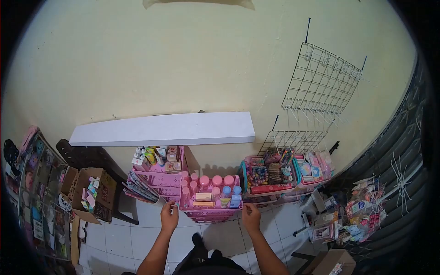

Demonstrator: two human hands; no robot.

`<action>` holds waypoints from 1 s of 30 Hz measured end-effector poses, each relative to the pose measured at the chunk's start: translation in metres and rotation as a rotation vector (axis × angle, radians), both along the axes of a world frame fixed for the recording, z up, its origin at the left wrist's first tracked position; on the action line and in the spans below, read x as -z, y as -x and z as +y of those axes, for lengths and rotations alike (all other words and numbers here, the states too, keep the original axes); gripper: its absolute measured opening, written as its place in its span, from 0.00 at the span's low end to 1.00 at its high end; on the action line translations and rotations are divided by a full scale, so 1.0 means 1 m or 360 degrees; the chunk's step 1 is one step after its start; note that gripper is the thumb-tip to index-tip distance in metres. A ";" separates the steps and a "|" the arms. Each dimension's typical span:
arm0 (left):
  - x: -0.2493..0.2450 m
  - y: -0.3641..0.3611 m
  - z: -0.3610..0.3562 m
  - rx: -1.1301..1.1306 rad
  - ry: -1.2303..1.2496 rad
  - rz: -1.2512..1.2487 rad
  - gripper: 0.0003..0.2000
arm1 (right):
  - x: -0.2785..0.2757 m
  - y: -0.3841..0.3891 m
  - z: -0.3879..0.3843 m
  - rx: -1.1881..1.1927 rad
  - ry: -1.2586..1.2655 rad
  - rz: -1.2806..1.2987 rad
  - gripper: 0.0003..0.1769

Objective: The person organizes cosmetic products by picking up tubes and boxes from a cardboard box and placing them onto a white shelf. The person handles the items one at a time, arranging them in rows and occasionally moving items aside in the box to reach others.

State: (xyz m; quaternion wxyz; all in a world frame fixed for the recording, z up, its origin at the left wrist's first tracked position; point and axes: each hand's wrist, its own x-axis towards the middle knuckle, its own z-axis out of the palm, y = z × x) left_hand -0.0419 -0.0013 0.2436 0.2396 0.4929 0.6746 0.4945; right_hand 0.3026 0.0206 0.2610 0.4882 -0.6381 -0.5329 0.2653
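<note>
A pink basket point(211, 214) stands in front of me, holding pink-capped bottles point(204, 181), two blue-capped bottles and small boxes point(235, 200). At its front left corner is my left hand point(169, 217), fingers curled and closed; whether they grip the basket edge is too small to tell. My right hand point(250, 217) has its fingers closed at the basket's front right corner, on the rim.
A white shelf point(165, 129) juts from the wall above the baskets. Left are an open carton point(106, 192), a dark chair point(82, 158) and a display case point(43, 192). Right are filled baskets point(270, 189), wire grids point(321, 78) and bagged goods point(364, 208).
</note>
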 end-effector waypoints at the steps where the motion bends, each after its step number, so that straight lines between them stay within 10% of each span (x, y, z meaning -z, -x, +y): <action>1: 0.004 0.002 0.006 0.0016 0.0007 -0.0013 0.14 | 0.001 0.000 0.006 0.0022 0.0014 -0.0062 0.10; 12: 0.023 0.015 0.049 0.0329 0.0434 -0.0239 0.17 | 0.056 -0.010 0.054 0.0151 0.0194 -0.0255 0.12; 20: 0.026 0.023 0.069 0.0619 0.0671 -0.0876 0.23 | 0.052 -0.024 0.069 -0.0170 0.0715 0.0329 0.12; 30: 0.020 0.009 0.074 0.0587 0.0555 -0.0697 0.23 | 0.046 -0.023 0.075 -0.0143 0.0790 0.0779 0.20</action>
